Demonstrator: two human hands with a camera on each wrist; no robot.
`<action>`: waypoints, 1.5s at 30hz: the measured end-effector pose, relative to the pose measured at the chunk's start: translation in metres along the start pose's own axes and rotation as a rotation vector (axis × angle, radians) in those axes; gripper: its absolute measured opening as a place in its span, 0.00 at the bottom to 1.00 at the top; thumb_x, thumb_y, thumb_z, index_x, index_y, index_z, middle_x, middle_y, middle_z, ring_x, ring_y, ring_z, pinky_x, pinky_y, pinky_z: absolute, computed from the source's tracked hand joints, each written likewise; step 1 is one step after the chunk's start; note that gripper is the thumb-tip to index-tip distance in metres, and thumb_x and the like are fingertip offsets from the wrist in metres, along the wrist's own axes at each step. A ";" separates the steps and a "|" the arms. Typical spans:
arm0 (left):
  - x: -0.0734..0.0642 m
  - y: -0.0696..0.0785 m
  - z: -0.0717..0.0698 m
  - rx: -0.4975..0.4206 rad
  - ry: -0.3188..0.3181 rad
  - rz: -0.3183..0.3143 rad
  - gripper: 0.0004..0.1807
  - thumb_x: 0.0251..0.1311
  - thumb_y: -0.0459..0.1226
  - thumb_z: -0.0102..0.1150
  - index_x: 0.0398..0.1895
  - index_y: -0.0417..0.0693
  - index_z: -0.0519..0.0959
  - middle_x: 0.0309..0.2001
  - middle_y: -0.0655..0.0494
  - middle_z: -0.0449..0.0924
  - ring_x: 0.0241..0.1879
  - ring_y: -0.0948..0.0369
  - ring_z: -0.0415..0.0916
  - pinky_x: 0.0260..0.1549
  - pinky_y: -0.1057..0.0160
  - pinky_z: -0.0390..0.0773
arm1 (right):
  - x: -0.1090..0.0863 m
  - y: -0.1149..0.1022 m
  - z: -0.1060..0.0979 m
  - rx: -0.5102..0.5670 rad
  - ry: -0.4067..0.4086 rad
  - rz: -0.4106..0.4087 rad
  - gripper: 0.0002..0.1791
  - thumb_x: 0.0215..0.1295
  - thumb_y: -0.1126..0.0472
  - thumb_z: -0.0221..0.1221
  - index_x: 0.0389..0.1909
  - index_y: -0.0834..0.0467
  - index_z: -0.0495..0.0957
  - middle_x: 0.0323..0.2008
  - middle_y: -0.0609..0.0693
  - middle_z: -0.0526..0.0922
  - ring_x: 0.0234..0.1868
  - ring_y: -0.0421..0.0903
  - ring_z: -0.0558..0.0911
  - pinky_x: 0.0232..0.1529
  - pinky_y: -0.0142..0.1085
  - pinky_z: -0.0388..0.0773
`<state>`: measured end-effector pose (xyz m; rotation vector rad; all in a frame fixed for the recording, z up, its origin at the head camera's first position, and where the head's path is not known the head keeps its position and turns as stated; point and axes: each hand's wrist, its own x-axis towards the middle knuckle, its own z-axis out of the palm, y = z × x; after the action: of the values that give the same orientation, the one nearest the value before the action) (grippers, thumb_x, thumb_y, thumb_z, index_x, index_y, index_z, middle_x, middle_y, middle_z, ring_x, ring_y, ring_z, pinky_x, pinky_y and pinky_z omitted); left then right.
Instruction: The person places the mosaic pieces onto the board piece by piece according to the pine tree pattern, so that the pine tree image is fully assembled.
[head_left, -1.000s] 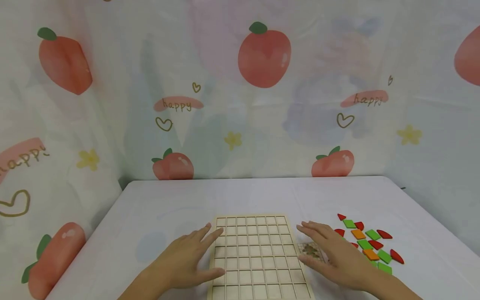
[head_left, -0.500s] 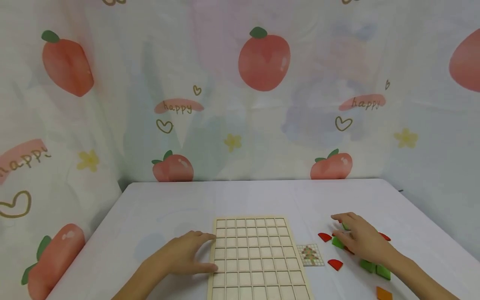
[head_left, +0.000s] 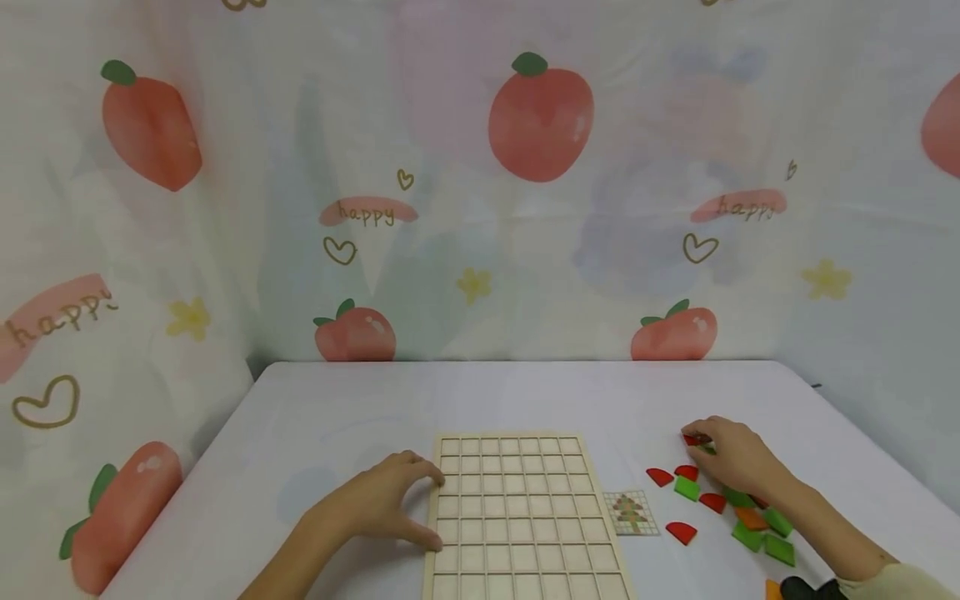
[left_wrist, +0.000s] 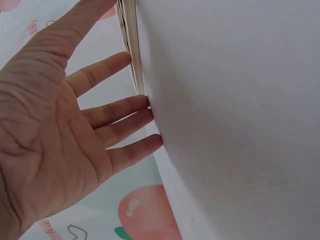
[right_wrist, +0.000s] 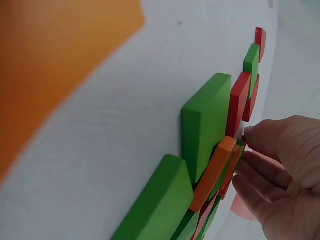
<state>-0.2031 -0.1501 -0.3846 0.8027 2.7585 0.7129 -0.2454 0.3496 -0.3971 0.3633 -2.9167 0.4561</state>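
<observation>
My left hand [head_left: 375,500] rests along the left edge of a pale wooden grid board [head_left: 525,506]. In the left wrist view its spread fingers [left_wrist: 112,111] lie against the side of the board [left_wrist: 131,45]. Over at the right, my right hand [head_left: 738,458] pinches a small red piece [head_left: 694,439] between thumb and fingertips, with a green piece partly hidden under it. Closer in, the right wrist view has the right hand [right_wrist: 282,170] behind several green blocks [right_wrist: 206,127] and an orange block [right_wrist: 215,172]; its fingertips are partly covered there.
A small pattern card [head_left: 632,512] with a tree picture lies right of the board. Loose red [head_left: 681,532], green [head_left: 780,550] and orange [head_left: 750,518] flat pieces lie around the right forearm. A patterned curtain [head_left: 450,167] hangs behind the white table [head_left: 360,396].
My right hand has moved from beside the board out to the far side of the pieces, shifting some of them. My left hand has settled against the board's left edge.
</observation>
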 end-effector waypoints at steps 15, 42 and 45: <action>0.005 0.004 0.000 -0.038 -0.018 0.005 0.30 0.43 0.56 0.81 0.48 0.59 0.79 0.60 0.54 0.75 0.62 0.50 0.70 0.55 0.40 0.75 | 0.005 -0.006 -0.002 -0.009 -0.017 0.037 0.13 0.60 0.67 0.69 0.44 0.66 0.84 0.37 0.55 0.85 0.37 0.51 0.80 0.43 0.52 0.83; 0.010 0.014 -0.006 0.028 -0.062 -0.047 0.28 0.40 0.51 0.84 0.42 0.59 0.77 0.49 0.58 0.74 0.49 0.57 0.72 0.47 0.49 0.78 | 0.028 -0.144 0.023 0.307 0.056 -0.352 0.09 0.64 0.69 0.67 0.45 0.62 0.84 0.37 0.44 0.84 0.37 0.40 0.82 0.40 0.38 0.82; 0.010 0.014 -0.005 0.037 -0.060 -0.054 0.28 0.39 0.51 0.85 0.41 0.59 0.77 0.47 0.58 0.74 0.48 0.57 0.71 0.46 0.49 0.77 | 0.033 -0.157 0.030 0.331 0.042 -0.370 0.09 0.65 0.68 0.66 0.46 0.62 0.84 0.38 0.45 0.84 0.37 0.40 0.82 0.40 0.38 0.82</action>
<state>-0.2068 -0.1362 -0.3732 0.7411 2.7357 0.6197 -0.2396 0.1882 -0.3747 0.9040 -2.6399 0.8686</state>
